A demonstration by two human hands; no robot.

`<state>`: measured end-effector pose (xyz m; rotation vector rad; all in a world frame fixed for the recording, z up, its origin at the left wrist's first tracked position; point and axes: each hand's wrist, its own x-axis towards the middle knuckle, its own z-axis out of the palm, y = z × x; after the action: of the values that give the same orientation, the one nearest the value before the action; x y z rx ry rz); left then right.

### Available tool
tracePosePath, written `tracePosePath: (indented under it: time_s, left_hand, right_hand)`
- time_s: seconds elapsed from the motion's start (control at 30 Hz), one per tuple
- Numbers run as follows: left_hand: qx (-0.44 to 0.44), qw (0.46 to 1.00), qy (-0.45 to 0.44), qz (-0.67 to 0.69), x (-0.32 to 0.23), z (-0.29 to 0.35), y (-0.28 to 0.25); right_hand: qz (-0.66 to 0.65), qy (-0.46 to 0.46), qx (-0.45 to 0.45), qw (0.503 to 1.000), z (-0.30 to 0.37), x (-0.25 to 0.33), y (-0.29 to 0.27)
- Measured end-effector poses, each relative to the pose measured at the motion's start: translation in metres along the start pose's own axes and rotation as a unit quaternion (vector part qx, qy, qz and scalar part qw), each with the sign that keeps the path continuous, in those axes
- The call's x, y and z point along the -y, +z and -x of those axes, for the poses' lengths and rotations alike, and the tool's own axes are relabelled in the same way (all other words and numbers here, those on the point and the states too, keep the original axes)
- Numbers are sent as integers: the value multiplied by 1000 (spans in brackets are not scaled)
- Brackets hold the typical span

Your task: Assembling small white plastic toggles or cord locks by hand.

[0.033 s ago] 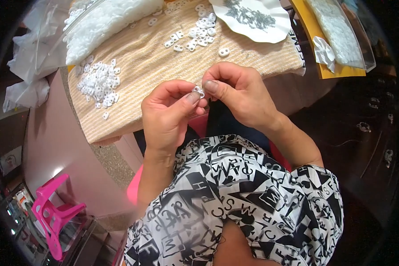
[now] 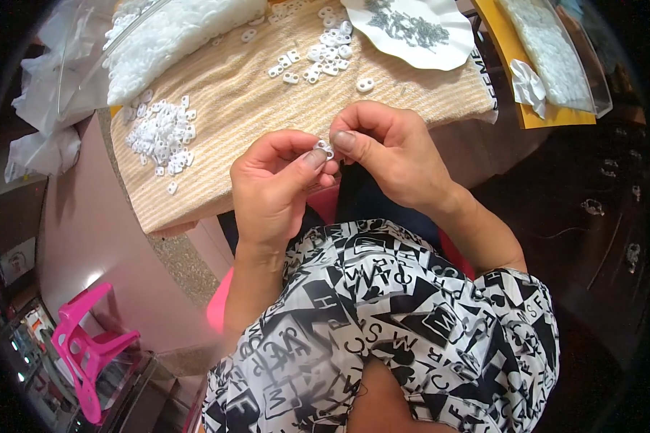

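Note:
My left hand (image 2: 282, 169) pinches a small white plastic piece with round holes (image 2: 324, 149) between thumb and forefinger, just past the table's near edge. Against its right side my right hand (image 2: 386, 144) is closed, thumb pressed to forefinger; whatever lies between those fingertips is hidden. Beyond my hands a single two-holed white piece (image 2: 365, 85) lies on the striped cloth (image 2: 231, 94). A loose cluster of such pieces (image 2: 330, 54) is farther back, and a larger heap (image 2: 162, 136) sits at the left. A white wavy-rimmed plate (image 2: 451, 58) at the back right carries many small grey metal bits.
A clear bag full of white pieces (image 2: 180, 47) lies at the back left, beside crumpled plastic bags (image 2: 58, 86). Another filled bag (image 2: 549, 58) rests on a yellow envelope (image 2: 578, 119) at the right, near crumpled white paper (image 2: 529, 86). A pink stool (image 2: 94, 346) stands lower left.

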<state>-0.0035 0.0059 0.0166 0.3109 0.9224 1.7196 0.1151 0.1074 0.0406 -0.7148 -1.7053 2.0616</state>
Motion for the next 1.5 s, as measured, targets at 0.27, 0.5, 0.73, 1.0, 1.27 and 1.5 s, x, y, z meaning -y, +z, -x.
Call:
tracePosePath:
  time_s: [0.27,0.5,0.73,1.0,1.27,1.5]
  left_hand:
    - [-16,999,11,-27,0,2,3]
    - [-31,985,102,-138,6,6,6]
    - [-45,969,153,-191,10,6,9]
    - [-35,976,148,-154,23,-2,0]
    - [-47,995,88,-14,13,-12,-20]
    - [-34,993,76,87,3,-14,-24]
  right_hand:
    - [73,-21,-14,997,2,3,3]
    - [168,-106,-71,978,4,-3,12]
    - [167,-113,-93,975,1,-13,14]
    - [68,-12,-54,996,-3,-16,10]
    - [159,-16,-10,987,-15,-9,-8]
    - [238,-104,-104,960,-28,11,-30]
